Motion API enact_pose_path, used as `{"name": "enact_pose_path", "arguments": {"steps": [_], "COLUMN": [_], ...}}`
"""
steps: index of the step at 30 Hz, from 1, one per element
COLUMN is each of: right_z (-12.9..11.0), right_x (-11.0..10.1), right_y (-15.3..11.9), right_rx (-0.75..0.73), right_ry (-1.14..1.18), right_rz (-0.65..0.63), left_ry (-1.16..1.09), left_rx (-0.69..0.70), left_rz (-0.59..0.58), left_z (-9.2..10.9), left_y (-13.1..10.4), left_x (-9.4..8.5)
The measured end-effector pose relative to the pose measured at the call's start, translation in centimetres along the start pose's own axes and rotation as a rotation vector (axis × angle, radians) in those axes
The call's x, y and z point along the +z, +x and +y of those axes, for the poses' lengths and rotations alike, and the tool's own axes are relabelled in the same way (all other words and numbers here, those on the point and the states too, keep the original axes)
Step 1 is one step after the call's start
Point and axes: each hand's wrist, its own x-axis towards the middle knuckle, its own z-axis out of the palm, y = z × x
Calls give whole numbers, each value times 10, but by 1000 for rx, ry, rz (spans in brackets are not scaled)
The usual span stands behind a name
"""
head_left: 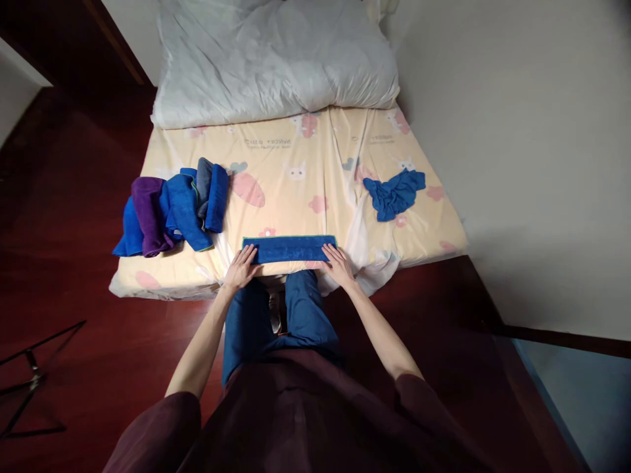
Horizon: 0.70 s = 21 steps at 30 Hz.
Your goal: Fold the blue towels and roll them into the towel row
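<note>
A blue towel (290, 249) with a thin green edge lies folded into a long narrow strip near the front edge of the bed. My left hand (241, 264) rests flat on its left end, fingers stretched out. On the right end lies my right hand (337, 261), its fingers also extended over the cloth. Neither hand is wrapped round the towel. Left of it on the bed is a heap of folded and rolled towels (185, 203), blue, purple and grey. Toward the right lies a crumpled blue cloth (395, 194).
The bed (280, 154) has a pale yellow sheet printed with rabbits and carrots, under clear plastic. A plastic-covered bundle (276, 62) fills its far end. A wall (517, 144) stands to the right. A black metal stand (34, 381) is on the dark red floor at left.
</note>
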Motion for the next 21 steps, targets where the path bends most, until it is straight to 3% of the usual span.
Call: {"name": "enact_pose_path", "arguments": {"steps": [4, 9, 14, 21], "right_z": [14, 22, 18, 33], "right_x": [3, 7, 10, 8], "right_y": [-5, -4, 8, 21], "right_rx": [36, 28, 136, 246], "right_ry": [-15, -10, 52, 232], "right_rz": [-51, 6, 70, 182], "left_ry": [8, 28, 25, -213], "left_rx": [-70, -60, -88, -175], "left_rz": [-11, -11, 20, 188], "left_z": [-13, -22, -21, -32], "left_y": [-4, -3, 7, 13], "left_x": [8, 6, 3, 7]}}
